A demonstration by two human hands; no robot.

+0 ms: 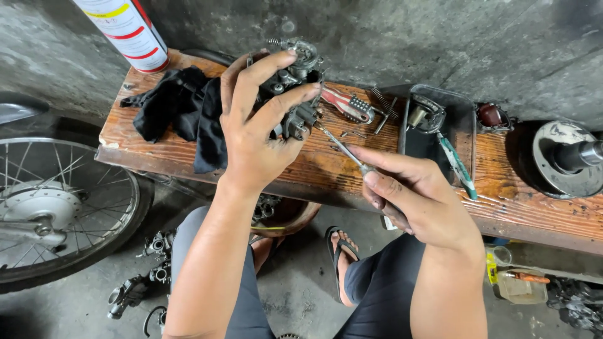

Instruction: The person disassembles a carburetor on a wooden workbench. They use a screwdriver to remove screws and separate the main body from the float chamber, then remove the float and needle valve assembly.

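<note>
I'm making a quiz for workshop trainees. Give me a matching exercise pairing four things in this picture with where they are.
Things:
1. carburetor
2. screwdriver
3. black cloth
4. spoked wheel

Places:
A. lying on the wooden bench, left part
B. on the floor, far left
C. held in the left hand
D. held in the right hand, tip at the carburetor

Pairs: 1-C, 2-D, 3-A, 4-B
</note>
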